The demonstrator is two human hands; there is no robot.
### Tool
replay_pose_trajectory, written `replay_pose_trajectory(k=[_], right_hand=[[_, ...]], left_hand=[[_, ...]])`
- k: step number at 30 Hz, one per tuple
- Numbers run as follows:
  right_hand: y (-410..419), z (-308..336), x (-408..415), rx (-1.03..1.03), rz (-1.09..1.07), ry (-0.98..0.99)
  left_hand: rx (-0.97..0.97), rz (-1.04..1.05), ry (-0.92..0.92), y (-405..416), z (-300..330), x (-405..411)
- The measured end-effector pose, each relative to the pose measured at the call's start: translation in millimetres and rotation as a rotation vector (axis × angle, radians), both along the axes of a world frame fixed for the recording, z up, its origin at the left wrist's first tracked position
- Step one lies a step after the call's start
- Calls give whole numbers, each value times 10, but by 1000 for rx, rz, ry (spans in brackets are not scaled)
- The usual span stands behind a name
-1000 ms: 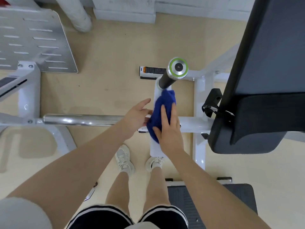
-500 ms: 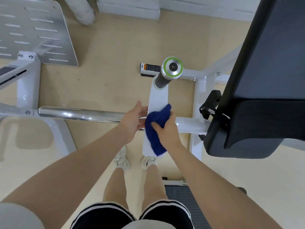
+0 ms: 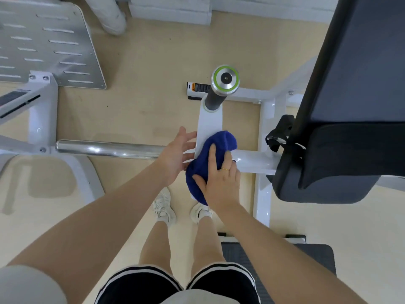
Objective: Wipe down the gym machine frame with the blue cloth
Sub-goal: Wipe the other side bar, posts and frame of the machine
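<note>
At the far left a perforated grey metal footplate lies tilted above the beige floor, bolted onto a white frame post. From that post a polished chrome bar runs rightward toward the middle of the view. The left hand meets the end of this bar, its grip slack: the fingers are straight and spread, the fingertips touching the left edge of the white frame arm, with nothing held. Just right of it, the blue cloth lies bunched over the lower part of that white arm, where the arm crosses a horizontal white tube. The right hand lies flat on top of the cloth and presses it against the frame, the fingers stretched rather than curled, a thin gold ring showing on one finger. Above the cloth the white arm rises to a dark grey handle with a steel end cap ringed in green, and a warning label sits just behind it. Below the hands, two white sneakers stand on the floor. At the far right, a black padded seat fills the edge of the view, well clear of both hands.
</note>
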State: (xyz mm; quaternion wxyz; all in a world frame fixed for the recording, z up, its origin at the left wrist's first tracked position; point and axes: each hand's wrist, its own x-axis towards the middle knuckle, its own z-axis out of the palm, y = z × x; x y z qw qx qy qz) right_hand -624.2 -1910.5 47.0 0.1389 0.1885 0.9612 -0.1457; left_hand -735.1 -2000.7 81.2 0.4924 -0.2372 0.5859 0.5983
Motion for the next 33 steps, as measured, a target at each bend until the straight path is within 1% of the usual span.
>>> replay_pose_trajectory(k=[1, 2, 3, 5, 7, 9, 11, 14, 16, 18, 22, 25, 27, 29, 31, 33], right_hand=[[22, -37, -52, 75, 73, 37], [59, -66, -149, 101, 165, 61], [95, -96, -255, 106, 245, 95], [113, -111, -384, 93, 323, 125], [53, -92, -205, 101, 389, 93], [-34, -98, 148, 96, 528, 83], [-20, -108, 283, 102, 671, 63], [151, -158, 9, 118, 868, 94], [227, -172, -193, 103, 903, 88], [153, -201, -194, 115, 793, 112], [-254, -206, 228, 161, 325, 137], [-287, -175, 188, 180, 158, 101], [-209, -115, -137, 89, 4, 93], [-130, -83, -443, -72, -147, 44], [-87, -74, -495, -182, -223, 48], [-95, -51, -276, -218, -232, 65]], left_hand=[[0, -6, 3, -20, -7, -4], [-3, -15, 12, -44, -19, -9], [-11, -29, 27, -68, -32, -12], [-42, -58, 63, -124, -42, -16], [-68, -66, 77, -201, -32, -17], [-94, -62, 76, -281, -5, -18], [-112, -84, 66, -356, 19, -15], [-118, -109, 58, -486, 1, -15], [-130, -126, 69, -569, -42, -47], [-142, -141, 75, -623, -86, -61], [-114, -191, 63, -608, -92, -16], [-59, -229, 48, -576, -99, 71], [-27, -228, 60, -559, -129, 131], [-2, -219, 83, -546, -176, 179], [22, -200, 97, -514, -187, 209], [48, -177, 108, -467, -182, 245]])
